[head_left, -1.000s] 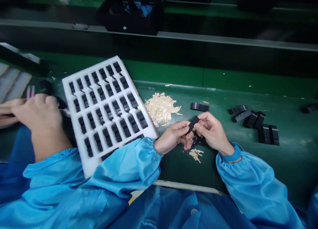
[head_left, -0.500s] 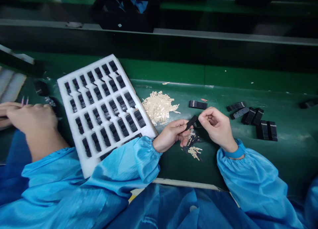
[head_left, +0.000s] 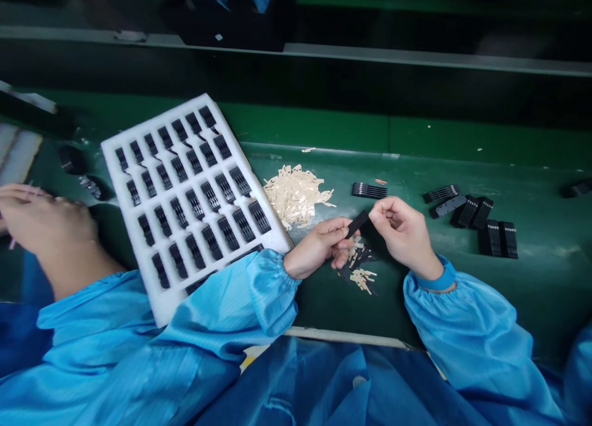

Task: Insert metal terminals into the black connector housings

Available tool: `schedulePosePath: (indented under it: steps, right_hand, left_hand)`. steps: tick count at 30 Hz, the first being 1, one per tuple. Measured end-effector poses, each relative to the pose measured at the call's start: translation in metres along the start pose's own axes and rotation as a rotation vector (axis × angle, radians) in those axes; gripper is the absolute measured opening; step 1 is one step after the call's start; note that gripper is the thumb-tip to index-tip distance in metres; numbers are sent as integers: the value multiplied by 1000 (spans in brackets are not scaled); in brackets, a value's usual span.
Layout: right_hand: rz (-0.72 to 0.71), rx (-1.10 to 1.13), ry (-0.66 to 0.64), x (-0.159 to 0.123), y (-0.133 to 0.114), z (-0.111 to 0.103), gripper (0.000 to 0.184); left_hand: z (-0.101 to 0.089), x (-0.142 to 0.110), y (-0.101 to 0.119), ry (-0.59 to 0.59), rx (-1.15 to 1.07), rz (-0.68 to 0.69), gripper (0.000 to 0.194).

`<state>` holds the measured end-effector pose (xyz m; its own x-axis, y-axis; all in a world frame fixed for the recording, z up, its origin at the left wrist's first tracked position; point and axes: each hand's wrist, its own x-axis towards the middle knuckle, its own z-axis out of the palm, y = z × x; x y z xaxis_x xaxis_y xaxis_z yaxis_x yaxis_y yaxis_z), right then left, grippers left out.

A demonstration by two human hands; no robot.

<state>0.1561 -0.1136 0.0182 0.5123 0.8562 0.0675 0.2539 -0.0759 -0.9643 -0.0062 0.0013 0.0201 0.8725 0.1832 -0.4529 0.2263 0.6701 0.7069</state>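
My left hand (head_left: pixel 319 248) is closed around the lower end of a small black rectangular block (head_left: pixel 357 224), which is held tilted above the table. The thumb and fingers of my right hand (head_left: pixel 403 230) are pinched together at the block's upper right end; anything between those fingertips is too small to make out. Just below the hands lies a little heap of cream strips (head_left: pixel 363 280) mixed with dark ones. A bigger pile of cream strips (head_left: pixel 298 195) is beyond my left hand. A black slotted block (head_left: pixel 369 190) rests behind my right hand.
At left, a white foam tray (head_left: pixel 150 238) holds rows of black slotted parts, its near corner under my left sleeve. Several black blocks (head_left: pixel 499 238) lie at right. Another person's hand (head_left: pixel 50 219) works at far left. A dark bin (head_left: pixel 231 25) stands at the back.
The view has shifted slightly. Both my hands keep nearly the same pose at the black block. The other person's hand has moved a little to the left.
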Motion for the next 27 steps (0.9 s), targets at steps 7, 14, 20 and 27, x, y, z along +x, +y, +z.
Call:
schedulePosePath:
  steps: [7, 14, 20, 27]
  right_hand:
    - [115, 130, -14, 4, 2, 1, 20]
    - [156, 206, -103, -4, 1, 16, 42]
    - [161, 360, -35, -20, 2, 29, 31]
    - [330, 675, -156, -12, -6, 21, 34]
  left_hand:
    - [-1, 1, -1, -2, -35, -5, 28]
    - [-1, 2, -5, -46, -112, 22, 31]
    - [-2, -1, -4, -172, -114, 0, 32]
    - [-4, -3, -5, -235, -72, 7, 31]
